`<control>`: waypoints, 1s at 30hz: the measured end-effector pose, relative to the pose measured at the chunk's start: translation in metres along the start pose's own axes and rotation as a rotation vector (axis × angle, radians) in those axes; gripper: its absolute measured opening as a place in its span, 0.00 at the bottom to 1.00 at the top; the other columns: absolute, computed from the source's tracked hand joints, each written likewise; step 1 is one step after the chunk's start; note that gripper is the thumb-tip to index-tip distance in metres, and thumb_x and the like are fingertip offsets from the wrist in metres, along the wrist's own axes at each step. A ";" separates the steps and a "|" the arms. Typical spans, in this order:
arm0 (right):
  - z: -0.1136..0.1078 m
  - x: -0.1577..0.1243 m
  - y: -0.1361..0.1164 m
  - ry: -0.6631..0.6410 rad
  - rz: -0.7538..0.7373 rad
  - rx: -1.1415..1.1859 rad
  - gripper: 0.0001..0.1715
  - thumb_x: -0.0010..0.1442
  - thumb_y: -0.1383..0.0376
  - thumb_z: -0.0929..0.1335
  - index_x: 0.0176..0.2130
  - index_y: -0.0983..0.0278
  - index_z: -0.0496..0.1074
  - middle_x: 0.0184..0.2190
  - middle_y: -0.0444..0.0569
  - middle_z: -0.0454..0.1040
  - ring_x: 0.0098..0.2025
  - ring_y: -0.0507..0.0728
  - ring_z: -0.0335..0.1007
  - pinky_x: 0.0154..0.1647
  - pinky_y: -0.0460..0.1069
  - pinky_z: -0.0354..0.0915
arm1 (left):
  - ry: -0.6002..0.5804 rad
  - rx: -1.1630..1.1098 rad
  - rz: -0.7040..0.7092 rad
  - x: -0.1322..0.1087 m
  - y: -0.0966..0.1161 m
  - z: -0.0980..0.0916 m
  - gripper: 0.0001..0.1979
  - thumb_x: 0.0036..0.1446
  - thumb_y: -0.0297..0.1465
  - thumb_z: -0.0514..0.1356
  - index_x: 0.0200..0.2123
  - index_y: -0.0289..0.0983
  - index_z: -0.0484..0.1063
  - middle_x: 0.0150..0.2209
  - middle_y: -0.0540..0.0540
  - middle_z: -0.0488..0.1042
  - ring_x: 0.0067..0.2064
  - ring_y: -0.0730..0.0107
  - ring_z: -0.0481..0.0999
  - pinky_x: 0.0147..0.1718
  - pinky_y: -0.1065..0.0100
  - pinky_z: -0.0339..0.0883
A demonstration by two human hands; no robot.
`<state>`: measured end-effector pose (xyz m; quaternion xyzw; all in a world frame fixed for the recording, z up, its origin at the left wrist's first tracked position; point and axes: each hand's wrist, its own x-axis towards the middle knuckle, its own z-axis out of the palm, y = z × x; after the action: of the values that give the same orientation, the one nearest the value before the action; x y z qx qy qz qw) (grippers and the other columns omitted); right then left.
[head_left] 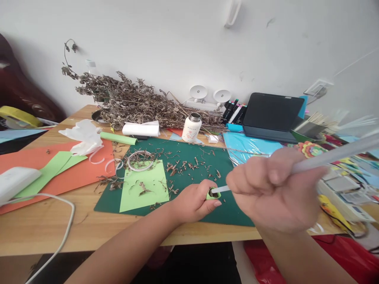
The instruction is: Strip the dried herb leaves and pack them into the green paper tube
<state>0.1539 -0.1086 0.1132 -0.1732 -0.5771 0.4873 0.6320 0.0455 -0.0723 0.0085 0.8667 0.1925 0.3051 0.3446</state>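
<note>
My left hand (197,201) is wrapped round a small green paper tube (217,195), its open end facing right with dark dried bits inside. In my right hand (275,189) is a long whitish stick (340,153), its far end reaching into the tube's opening. Beneath both hands lies a dark green cutting mat (189,156) scattered with dried leaf pieces (174,169). A light green paper sheet (134,199) rests on the mat's left part, with a white ring (129,161) at its upper edge.
A large dried plant bundle (133,100) lies along the wall. Nearer stand a white bottle (192,128) and a black tablet (271,114). Orange paper (89,173), a rolled green tube (118,138) and a white cable (71,221) are at left; a blue packet (251,146) lies behind my right hand.
</note>
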 end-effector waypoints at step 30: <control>0.003 -0.005 0.000 0.036 0.024 -0.014 0.17 0.55 0.55 0.58 0.20 0.61 0.59 0.13 0.38 0.45 0.15 0.47 0.38 0.15 0.45 0.41 | 0.024 0.079 0.050 0.001 -0.002 0.001 0.21 0.55 0.44 0.36 0.37 0.33 0.55 0.31 0.41 0.69 0.29 0.67 0.68 0.27 0.67 0.61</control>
<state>0.1524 -0.1139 0.1109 -0.1934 -0.5669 0.4873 0.6354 0.0466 -0.0712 0.0069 0.8805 0.1867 0.3161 0.2999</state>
